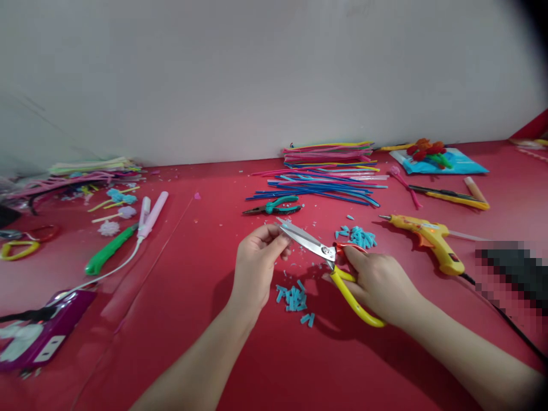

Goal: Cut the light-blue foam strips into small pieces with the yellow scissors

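Note:
My right hand [379,277] grips a pair of scissors [310,242] with one yellow handle and one orange-red handle. The blades point left, and their tips reach the fingers of my left hand [259,257]. Thumb and forefinger of that left hand are pinched together; whatever lies between them is too small to make out. Below the blades is a loose pile of short light-blue pieces [294,298]. A second pile of blue pieces, with more pointed ends [362,236], lies just beyond my right hand. Tiny scraps are scattered around.
Teal-handled pliers [274,206] lie beyond my hands, before a stack of coloured pipe cleaners [325,182]. At right are a yellow glue gun [428,237], a cutter [454,198] and a blue packet [462,161]. At left are a pink straightening iron [152,217], a green-handled tool [110,251] and a purple case [64,325].

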`<state>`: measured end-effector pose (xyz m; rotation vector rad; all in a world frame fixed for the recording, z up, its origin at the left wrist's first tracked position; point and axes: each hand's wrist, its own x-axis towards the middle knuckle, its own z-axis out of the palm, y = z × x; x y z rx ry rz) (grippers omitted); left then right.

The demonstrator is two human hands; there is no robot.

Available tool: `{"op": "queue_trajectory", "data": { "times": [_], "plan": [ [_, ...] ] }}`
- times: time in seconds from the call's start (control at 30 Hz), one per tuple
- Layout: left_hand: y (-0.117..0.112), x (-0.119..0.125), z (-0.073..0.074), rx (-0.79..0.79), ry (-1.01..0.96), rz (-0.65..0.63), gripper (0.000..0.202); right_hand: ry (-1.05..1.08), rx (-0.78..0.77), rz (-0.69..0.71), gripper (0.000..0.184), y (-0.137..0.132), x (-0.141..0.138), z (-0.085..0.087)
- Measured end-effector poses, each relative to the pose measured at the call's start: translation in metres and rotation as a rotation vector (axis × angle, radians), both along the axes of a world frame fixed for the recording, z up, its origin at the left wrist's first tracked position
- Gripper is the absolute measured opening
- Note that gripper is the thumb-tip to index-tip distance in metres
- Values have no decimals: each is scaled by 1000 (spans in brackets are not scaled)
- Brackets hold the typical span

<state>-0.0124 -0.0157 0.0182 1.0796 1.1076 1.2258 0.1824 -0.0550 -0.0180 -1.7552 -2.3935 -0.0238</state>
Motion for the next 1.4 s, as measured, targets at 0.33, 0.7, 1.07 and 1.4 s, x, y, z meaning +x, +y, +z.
{"op": "queue_trajectory", "data": {
  "times": [0.33,0.7,1.07,1.4],
  "plan": [
    [0,-2,-2,16,-2,-14,5,11,32,12,33,-1,0,0],
    [1,-2,2,7,13,-17,7,72,-50,-36,33,1,4,2],
    [1,1,-4,-117,-107,-195,10,337,-272,-129,27,3,-4,19],
    [-11,15,-8,88,421,-357,10,980,-393,-133,14,7,-18,23]
  ]
}}
